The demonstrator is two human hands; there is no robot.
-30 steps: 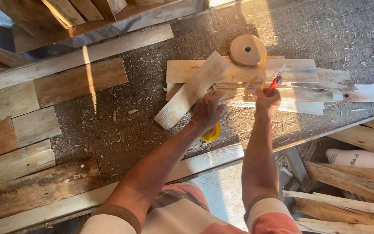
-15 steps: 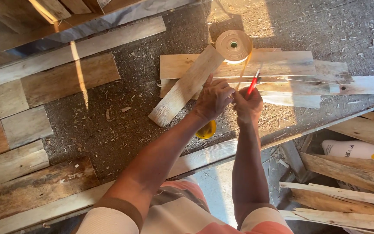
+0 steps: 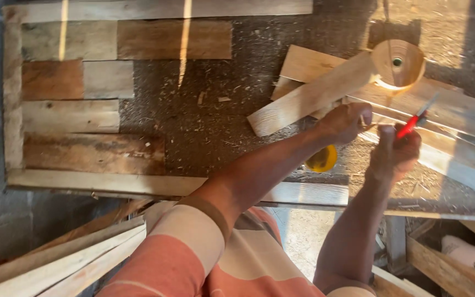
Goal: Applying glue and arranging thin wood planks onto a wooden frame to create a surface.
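My right hand (image 3: pixel 394 152) grips a red pencil (image 3: pixel 413 122) over a pile of pale wooden planks (image 3: pixel 457 118) on the workbench. My left hand (image 3: pixel 347 121) is closed beside it, fingers pinched on something small at the end of a short slanted plank (image 3: pixel 309 98); what it pinches is too small to tell. A round wooden disc (image 3: pixel 398 63) with a centre hole lies on top of the pile. A yellow tape measure (image 3: pixel 321 159) sits under my left wrist.
Several wooden boards (image 3: pixel 83 110) are laid side by side inside a plank frame (image 3: pixel 138 184) at the left of the bench. Sawdust covers the dark bench top (image 3: pixel 215 110). More planks (image 3: pixel 67 258) lean below at lower left, scrap wood at lower right.
The view has swung, so the bench now looks rotated. My hands have drawn close together over the planks, the red pencil staying in my right hand.
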